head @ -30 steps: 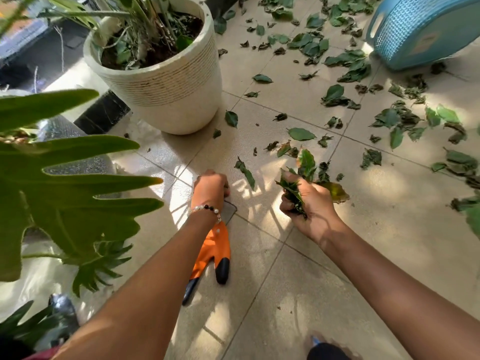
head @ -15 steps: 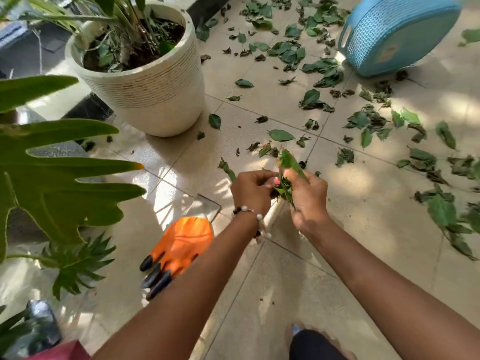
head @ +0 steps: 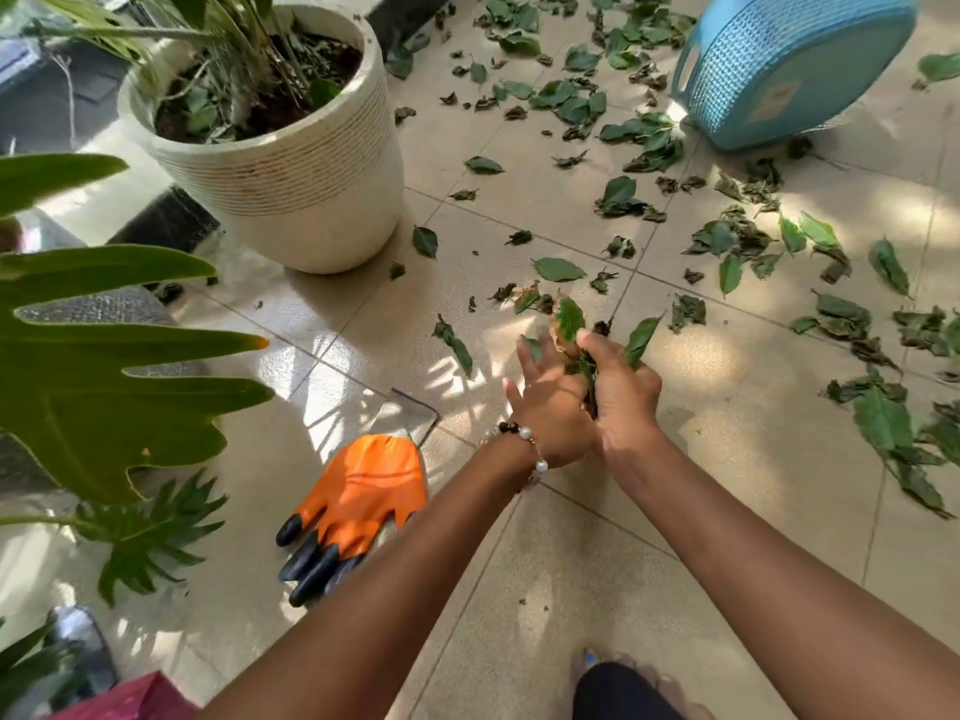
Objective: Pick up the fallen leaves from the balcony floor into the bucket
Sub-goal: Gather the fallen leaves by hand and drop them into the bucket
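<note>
Large beige floor tiles (head: 519,589) with thin dark grout lines cover the balcony, glossy enough to catch the sun. Bright patches of sunlight and soft, dappled plant shadows fall across them, strongest near the middle and at the upper right. At the upper left stands a cream ribbed planter (head: 291,168) filled with dark soil and thin green stems. Broad, deeply lobed green fronds (head: 93,366) reach in from the left edge, with a smaller frond lower down. An orange glove with black fingertips (head: 358,501) lies flat on the tiles. A black strip (head: 166,226) runs behind the planter.
</note>
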The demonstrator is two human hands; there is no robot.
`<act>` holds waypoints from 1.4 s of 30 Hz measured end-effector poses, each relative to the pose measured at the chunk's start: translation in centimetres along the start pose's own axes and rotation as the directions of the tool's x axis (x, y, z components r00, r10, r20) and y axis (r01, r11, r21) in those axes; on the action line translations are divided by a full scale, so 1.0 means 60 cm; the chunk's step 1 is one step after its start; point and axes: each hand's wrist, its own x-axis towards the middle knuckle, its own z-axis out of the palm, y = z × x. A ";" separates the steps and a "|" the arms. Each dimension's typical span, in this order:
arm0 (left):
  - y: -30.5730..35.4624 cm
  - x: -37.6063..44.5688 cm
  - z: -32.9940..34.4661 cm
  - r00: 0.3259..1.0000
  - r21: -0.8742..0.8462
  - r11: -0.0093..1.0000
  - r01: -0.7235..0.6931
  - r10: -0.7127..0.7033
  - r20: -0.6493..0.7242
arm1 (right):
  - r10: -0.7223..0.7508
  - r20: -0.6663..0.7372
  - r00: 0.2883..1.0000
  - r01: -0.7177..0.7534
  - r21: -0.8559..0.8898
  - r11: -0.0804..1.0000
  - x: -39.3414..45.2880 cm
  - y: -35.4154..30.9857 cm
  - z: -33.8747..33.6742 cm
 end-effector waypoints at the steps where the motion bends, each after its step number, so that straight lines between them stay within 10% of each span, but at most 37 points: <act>1: -0.001 -0.001 -0.006 0.998 0.091 0.995 -0.045 0.048 -0.036 | 0.005 -0.017 1.000 -0.006 -0.020 1.000 0.004 -0.001 0.001; 4: -0.034 0.013 -0.025 0.968 0.084 0.978 -0.191 0.201 -0.149 | 0.019 0.020 1.000 -0.020 0.021 1.000 0.020 -0.002 0.001; 8: -0.092 0.026 -0.053 0.867 -0.401 0.867 -0.295 0.067 -0.493 | 0.037 0.060 0.997 -0.041 0.064 0.997 0.040 -0.016 0.004; 11: -0.163 0.070 -0.062 0.742 -0.160 0.985 -0.059 -0.063 -0.667 | 0.080 0.118 0.990 -0.083 0.019 0.996 0.042 -0.018 -0.001; 16: -0.219 0.110 -0.083 0.962 0.277 0.946 0.169 -0.097 -0.255 | 0.129 0.197 0.972 -0.113 -0.090 0.990 0.041 -0.005 -0.014; 26: -0.169 0.084 -0.027 0.795 0.212 0.973 0.094 0.056 -0.604 | 0.060 0.128 0.990 -0.054 -0.055 0.997 0.053 -0.048 -0.056; 29: -0.123 0.080 -0.023 0.756 -0.146 0.979 -0.141 0.011 -0.655 | 0.008 0.091 0.996 0.005 -0.145 0.989 0.053 -0.057 -0.079; 32: -0.040 0.055 -0.006 0.848 -0.695 0.650 -0.308 -0.143 -0.510 | -0.009 0.120 0.993 0.030 -0.169 0.985 0.044 -0.054 -0.094; 35: 0.023 0.037 0.031 0.870 -0.767 0.534 -0.356 -0.111 -0.481 | -0.024 0.130 0.991 0.034 -0.076 0.997 0.033 -0.047 -0.095; 42: 0.092 0.021 0.108 0.836 -0.499 0.832 -0.244 -0.081 -0.542 | -0.001 -0.002 1.000 0.001 -0.118 0.993 0.010 -0.056 -0.114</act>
